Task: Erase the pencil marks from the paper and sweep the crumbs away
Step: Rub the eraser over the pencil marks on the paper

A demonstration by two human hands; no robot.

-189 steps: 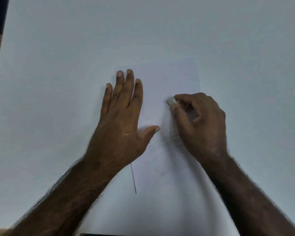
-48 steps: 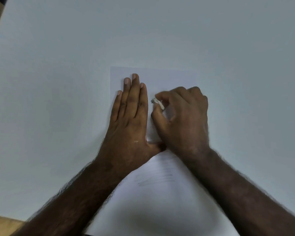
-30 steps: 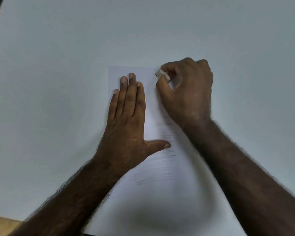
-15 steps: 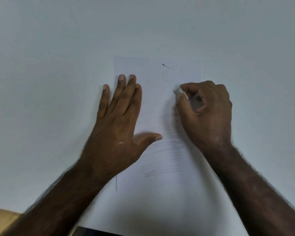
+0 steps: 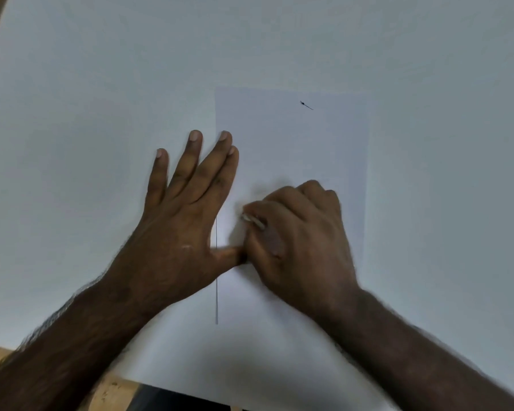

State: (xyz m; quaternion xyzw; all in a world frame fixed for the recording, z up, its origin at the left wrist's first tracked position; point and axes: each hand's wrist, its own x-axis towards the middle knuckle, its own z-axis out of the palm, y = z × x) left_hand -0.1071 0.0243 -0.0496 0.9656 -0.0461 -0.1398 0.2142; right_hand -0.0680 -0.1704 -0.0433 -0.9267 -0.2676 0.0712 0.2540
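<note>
left hand [image 5: 187,221]: flat, fingers straight and spread, palm down. It straddles the left edge of the paper [image 5: 288,149], w/ the thumb reaching right onto the sheet, prob to pin it so rubbing doesn't drag it.
right hand [image 5: 297,241]: curled tight, pinching the eraser [image 5: 252,221] between thumb and fingertips. Only a pale sliver shows at the front of the fist. Hand is motion-blurred, so I'd say mid-stroke.
hands rel.: left thumb tip touches or sits just beside the right hand (can't tell which).
paper: white sheet on the white bench [image 5: 72,99], under both hands and extending beyond the fingertips.
pencil marks: none legible near the hands; anything under the right hand is hidden.
dark fleck [image 5: 306,105]: small speck w/ a thin tail, well beyond the right hand's knuckles near the far edge. Stray mark or crumb, too small to call.
step: erasing, by my read. Sweep not started yet.
risk: pressing hard close to the pinned edge could crease the sheet. Keeping the left hand beside the stroke limits that.
</note>
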